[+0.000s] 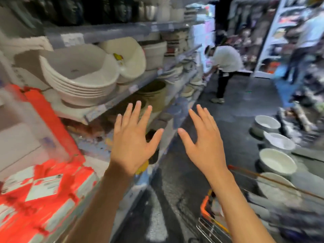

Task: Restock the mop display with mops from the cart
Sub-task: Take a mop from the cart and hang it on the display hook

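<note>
I see cream-white basins (82,76) stacked on the grey shelf (108,31), orange-red and white boxes (43,190), an orange-trimmed wire cart (208,223), and a dark grey floor (236,120).

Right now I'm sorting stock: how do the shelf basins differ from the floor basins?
The shelf basins are nested in one tilted stack; the floor basins sit apart in a row, upright. The shelf basins rest on a shelf at the left, the floor basins on the aisle floor at the right. Both are pale and round.
</note>
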